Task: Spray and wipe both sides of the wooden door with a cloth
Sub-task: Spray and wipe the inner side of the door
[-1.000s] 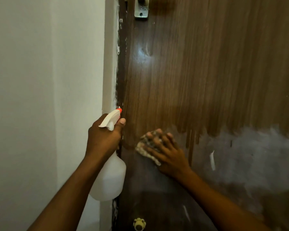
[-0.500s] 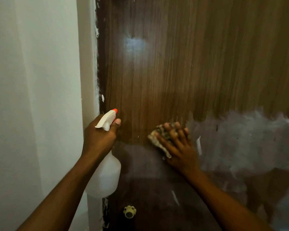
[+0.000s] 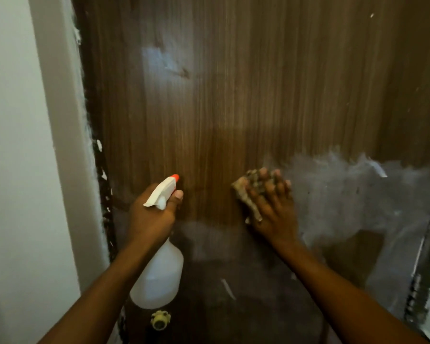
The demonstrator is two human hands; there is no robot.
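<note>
The right hand (image 3: 271, 207) presses the cloth (image 3: 246, 194) flat against the door (image 3: 233, 95); the hazy patch (image 3: 345, 194) lies to its right. The left hand (image 3: 152, 217) grips the spray bottle (image 3: 159, 276).

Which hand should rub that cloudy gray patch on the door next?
Probably the right hand. It presses the cloth on the door, right beside the gray patch. The left hand grips the spray bottle.

The left hand (image 3: 152, 214) and right hand (image 3: 274, 212) are bare, as are both forearms.
</note>
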